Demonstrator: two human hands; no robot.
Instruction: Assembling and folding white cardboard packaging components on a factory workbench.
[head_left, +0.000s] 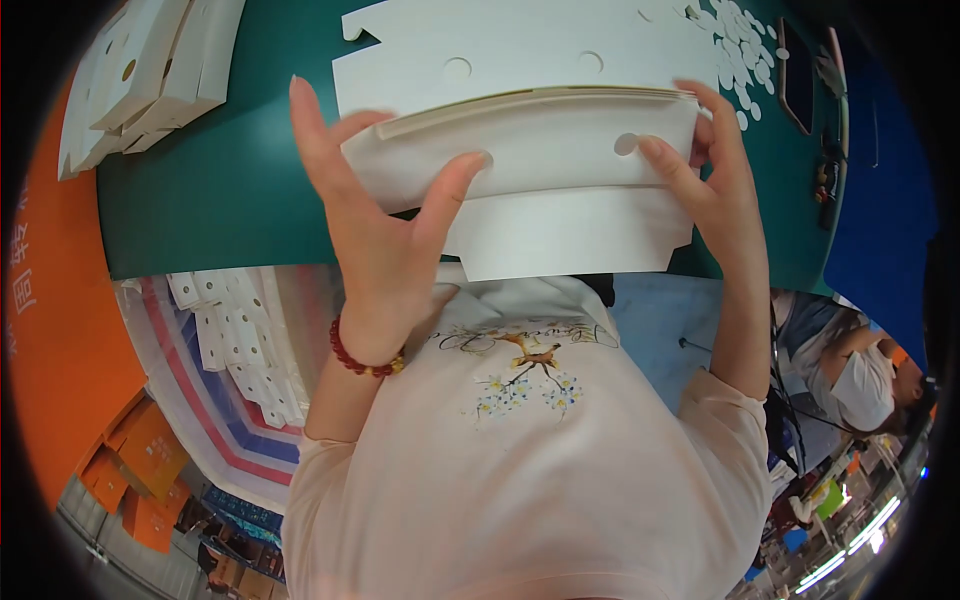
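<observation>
Between my two hands stands a white cardboard box (550, 150), partly folded, with a wide flap hanging toward me at its near side. My left hand (375, 225) grips its left end, the thumb pressed on the front wall over or beside a round hole and the index finger raised away. At the right end, my right hand (715, 165) has its thumb next to an uncovered round hole and its other fingers around the far edge and corner. Behind the box lies a flat white cardboard sheet (520, 50) with two round cuts in it.
Small white discs (740, 50) lie scattered at the far right of the green table (200, 215), near a dark phone (797, 80). Folded white boxes (150, 70) are stacked at the far left. Below the left edge, a striped bag (220, 430) holds more boxes. Another person (850, 380) sits at right.
</observation>
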